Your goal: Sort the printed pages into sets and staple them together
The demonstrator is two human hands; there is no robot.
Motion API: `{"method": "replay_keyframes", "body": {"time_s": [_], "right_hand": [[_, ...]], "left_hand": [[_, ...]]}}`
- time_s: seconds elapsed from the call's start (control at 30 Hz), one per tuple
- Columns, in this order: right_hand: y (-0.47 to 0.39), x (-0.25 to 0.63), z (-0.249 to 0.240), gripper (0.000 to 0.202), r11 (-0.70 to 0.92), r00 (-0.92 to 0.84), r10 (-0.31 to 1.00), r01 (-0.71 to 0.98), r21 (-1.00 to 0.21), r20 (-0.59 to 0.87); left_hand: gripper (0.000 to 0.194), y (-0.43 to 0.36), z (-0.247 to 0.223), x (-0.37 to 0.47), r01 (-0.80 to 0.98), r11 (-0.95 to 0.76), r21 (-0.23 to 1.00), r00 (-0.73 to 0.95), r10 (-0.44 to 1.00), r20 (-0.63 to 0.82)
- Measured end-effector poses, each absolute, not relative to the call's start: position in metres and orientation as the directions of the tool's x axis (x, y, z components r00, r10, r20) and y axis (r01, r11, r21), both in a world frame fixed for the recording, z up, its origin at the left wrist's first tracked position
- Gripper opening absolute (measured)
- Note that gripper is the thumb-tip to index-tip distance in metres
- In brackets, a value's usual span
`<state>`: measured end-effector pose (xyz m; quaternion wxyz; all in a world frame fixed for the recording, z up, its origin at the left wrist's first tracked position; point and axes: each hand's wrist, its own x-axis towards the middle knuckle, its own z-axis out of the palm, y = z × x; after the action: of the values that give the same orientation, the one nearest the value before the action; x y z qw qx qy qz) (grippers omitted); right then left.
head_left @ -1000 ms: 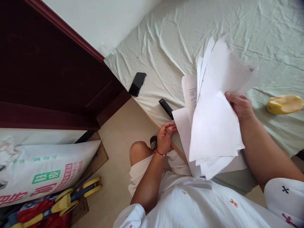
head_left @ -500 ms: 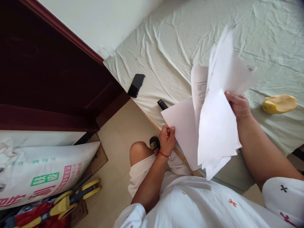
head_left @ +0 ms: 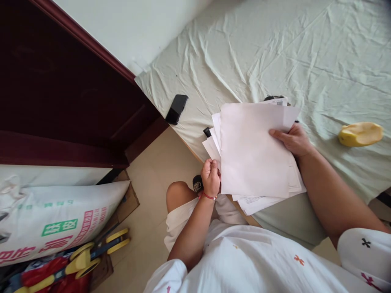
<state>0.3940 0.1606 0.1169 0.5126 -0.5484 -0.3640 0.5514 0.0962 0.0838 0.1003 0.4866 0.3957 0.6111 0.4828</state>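
Observation:
A loose stack of paper sheets (head_left: 253, 150) lies spread between my hands, its blank top sheet hiding most of those beneath. Printed text shows on a few lower sheets at the bottom and right edges. My left hand (head_left: 210, 177), with a red string on its wrist, pinches the left edge of the stack. On the right side, my right hand (head_left: 293, 140) grips the papers, thumb on top and fingers underneath, out of sight. Part of a black object (head_left: 207, 132) pokes out past the sheets' left corner. Another dark item (head_left: 274, 97) shows behind their top edge; its kind is hidden.
A black phone (head_left: 176, 109) rests near the left corner of the cloth-covered bed (head_left: 305, 53). To the right sits a yellow hollowed object (head_left: 361, 134). A dark red wooden panel (head_left: 67, 89), a large white printed sack (head_left: 70, 215) and a yellow-and-black wheeled item (head_left: 85, 260) stand left.
The raised, fanned-out sheets have come down flat onto the sheet in my left hand. My right hand has moved slightly left, and the dark item behind the papers is now visible.

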Motion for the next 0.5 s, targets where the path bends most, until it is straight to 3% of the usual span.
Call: {"method": "replay_keyframes", "body": {"time_s": [0.2, 0.5], "right_hand": [[0.1602, 0.3927, 0.1140, 0.043, -0.184, 0.117, 0.972, -0.162, -0.969, -0.204], [0.1571, 0.3912, 0.1160, 0.040, -0.186, 0.111, 0.972, -0.189, -0.964, -0.209]], "left_hand": [[0.049, 0.0814, 0.1018, 0.0967, 0.241, 0.054, 0.969, -0.203, 0.979, -0.004], [0.045, 0.0779, 0.1079, 0.0983, 0.312, 0.023, 0.950, -0.177, 0.984, 0.034]]}}
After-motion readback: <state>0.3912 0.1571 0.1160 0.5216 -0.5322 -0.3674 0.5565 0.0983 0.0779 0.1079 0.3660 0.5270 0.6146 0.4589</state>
